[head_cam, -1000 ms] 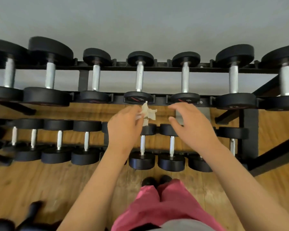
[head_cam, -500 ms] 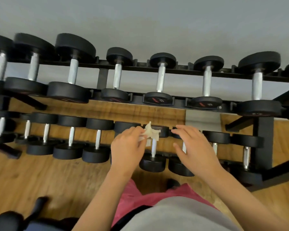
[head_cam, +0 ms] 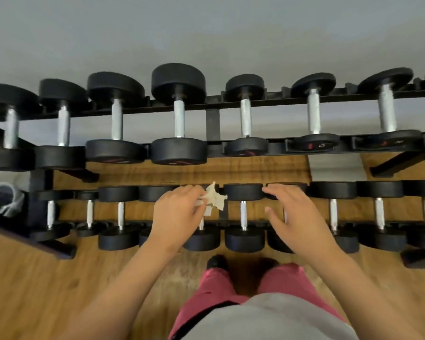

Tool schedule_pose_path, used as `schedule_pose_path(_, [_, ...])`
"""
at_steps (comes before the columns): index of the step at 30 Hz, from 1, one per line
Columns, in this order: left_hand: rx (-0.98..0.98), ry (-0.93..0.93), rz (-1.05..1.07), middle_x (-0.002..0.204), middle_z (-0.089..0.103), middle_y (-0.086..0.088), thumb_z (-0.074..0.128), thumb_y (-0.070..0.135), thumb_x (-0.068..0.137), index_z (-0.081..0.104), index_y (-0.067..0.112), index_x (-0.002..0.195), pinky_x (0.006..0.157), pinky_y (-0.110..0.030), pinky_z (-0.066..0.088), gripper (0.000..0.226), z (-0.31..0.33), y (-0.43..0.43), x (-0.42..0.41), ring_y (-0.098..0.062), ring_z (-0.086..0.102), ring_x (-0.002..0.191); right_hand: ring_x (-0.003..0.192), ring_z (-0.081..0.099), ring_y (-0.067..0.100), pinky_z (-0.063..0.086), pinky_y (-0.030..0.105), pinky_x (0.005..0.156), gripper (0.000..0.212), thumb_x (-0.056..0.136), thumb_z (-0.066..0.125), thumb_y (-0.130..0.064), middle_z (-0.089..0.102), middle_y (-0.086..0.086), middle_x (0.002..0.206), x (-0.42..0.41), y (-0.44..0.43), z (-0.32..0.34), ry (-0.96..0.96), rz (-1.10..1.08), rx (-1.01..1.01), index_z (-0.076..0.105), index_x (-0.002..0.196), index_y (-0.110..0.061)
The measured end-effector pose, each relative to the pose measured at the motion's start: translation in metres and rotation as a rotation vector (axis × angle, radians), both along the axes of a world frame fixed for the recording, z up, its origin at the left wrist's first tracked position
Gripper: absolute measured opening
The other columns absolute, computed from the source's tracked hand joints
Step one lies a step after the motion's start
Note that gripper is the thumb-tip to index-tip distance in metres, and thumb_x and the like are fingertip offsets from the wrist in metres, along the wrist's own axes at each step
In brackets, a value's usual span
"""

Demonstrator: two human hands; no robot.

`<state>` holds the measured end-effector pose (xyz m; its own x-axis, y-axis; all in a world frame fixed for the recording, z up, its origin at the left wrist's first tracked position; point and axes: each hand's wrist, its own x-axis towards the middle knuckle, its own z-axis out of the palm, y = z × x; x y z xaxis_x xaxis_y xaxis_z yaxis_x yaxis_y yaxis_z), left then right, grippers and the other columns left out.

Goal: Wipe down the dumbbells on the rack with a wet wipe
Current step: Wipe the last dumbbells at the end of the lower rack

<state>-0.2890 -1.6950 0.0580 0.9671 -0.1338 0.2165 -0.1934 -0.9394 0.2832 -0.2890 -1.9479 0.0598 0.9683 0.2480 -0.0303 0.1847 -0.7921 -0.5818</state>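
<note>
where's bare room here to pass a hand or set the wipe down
Widest gap: the wood floor strip between the upper-row dumbbells and lower-row dumbbells. Bare floor also lies left of the shoes. Lower row is crowded, heads almost touching.

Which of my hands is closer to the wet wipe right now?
Left. The left hand pinches the wet wipe; the right hand is off to the wipe's right, not touching it.
</note>
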Motion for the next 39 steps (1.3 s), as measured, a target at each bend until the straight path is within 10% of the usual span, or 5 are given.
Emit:
schedule_pose_path(13, [-0.168,0.074,0.445,0.073,0.066,0.005,0.061,0.024,0.079,0.067,0.022,0.085,0.052,-0.03,0.049,0.008,-0.026,0.07,-0.066,-0.02,0.064,0.066,0.124,0.049,0.015,0.036,0.033,0.107,0.028,0.092,0.062,-0.02,0.059,-0.003,0.13,0.02,0.135,-0.005,-0.054,0.355,-0.014,0.065,0.12,-0.018])
schedule_pose_path(39, [-0.251,0.134,1.037,0.076,0.072,0.002,0.068,0.022,0.087,0.069,0.021,0.096,0.051,-0.024,0.03,0.009,-0.025,0.549,-0.231,-0.029,0.067,0.069,0.123,0.05,0.017,0.04,0.031,0.103,0.033,0.089,0.065,-0.015,0.06,0.001,0.126,-0.055,0.678,-0.021,-0.083,0.852,0.01,0.064,0.121,-0.013])
